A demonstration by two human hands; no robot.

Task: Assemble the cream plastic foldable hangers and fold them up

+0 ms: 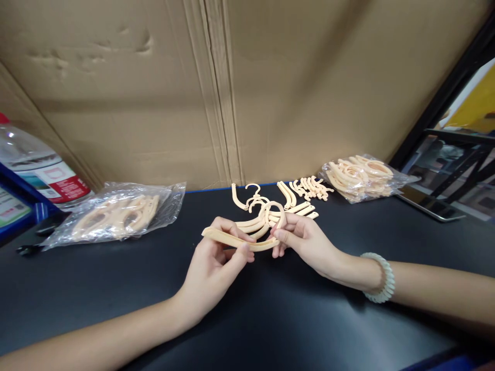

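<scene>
Though red-labelled, bottle writing unreadable.

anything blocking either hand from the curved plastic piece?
Nothing visible. The left hand and right hand both already grip the curved peach plastic piece, one at each end. The loose hanger parts lie behind it on the black table.

— What lies on the bench at the left?

— A clear bag of peach plastic parts, lying flat. Beyond it, at the edge, a water bottle with a red-and-white label lies tilted by a blue box.

— And to the right?

— A second bag of curved peach pieces near the back edge. A cardboard wall stands behind the bench, and a black frame shows at far right.
</scene>
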